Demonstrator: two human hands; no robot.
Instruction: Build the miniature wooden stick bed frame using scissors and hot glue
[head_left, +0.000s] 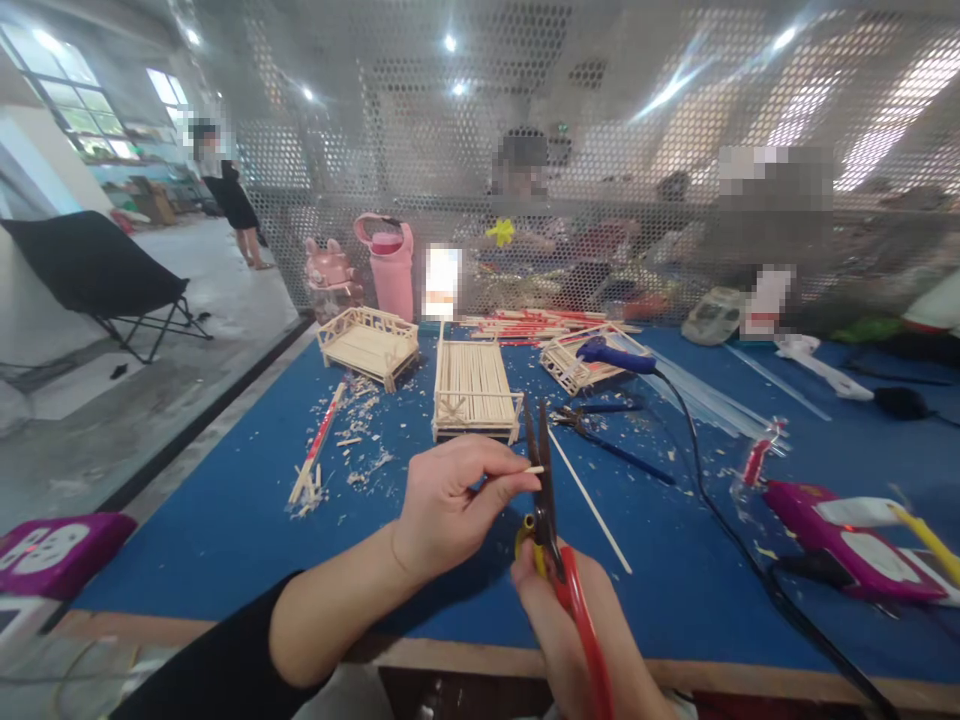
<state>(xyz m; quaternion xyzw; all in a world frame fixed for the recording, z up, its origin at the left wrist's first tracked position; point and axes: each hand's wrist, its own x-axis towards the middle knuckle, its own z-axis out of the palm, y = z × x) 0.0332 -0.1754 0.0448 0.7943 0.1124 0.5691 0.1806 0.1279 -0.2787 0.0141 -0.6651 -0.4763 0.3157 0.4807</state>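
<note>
My left hand [450, 500] pinches a short wooden stick [534, 470] between thumb and fingertips. The stick's end lies between the dark blades of scissors [581, 610] with red handles. My right hand [559, 610] is closed around those handles, near the front edge of the blue table, and the blades stand slightly apart. A yellow part [529, 545] shows beside the right thumb. Just beyond the hands sits a small bed-like frame [474, 375] made of wooden sticks. To the right of the blades lies a long thin stick [592, 500].
Two more stick models, one left [367, 345] and one right [581, 360], stand farther back. A blue glue gun [619, 355] rests on the right model, its cord crossing the table. Blue-handled pliers [622, 445], a purple power strip [840, 540] and a pink bottle [391, 270] surround the work area.
</note>
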